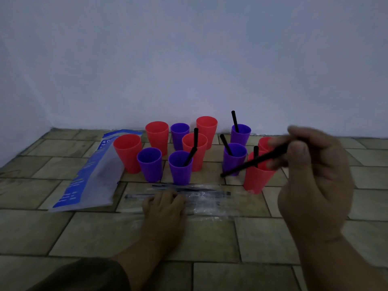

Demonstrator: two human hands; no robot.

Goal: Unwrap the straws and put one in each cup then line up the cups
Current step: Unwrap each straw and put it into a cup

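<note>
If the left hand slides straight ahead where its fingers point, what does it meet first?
Likely the near purple cup with a straw, just past the wrapped straws under the left hand; depth is unclear.

blue-and-white plastic bag (pixel 90 175) is lying flat at 8 o'clock | tan brick-pattern tiled floor (pixel 210 238) is spreading across 6 o'clock | plain pale wall (pixel 189 59) is rising at 12 o'clock, meeting the floor
</note>
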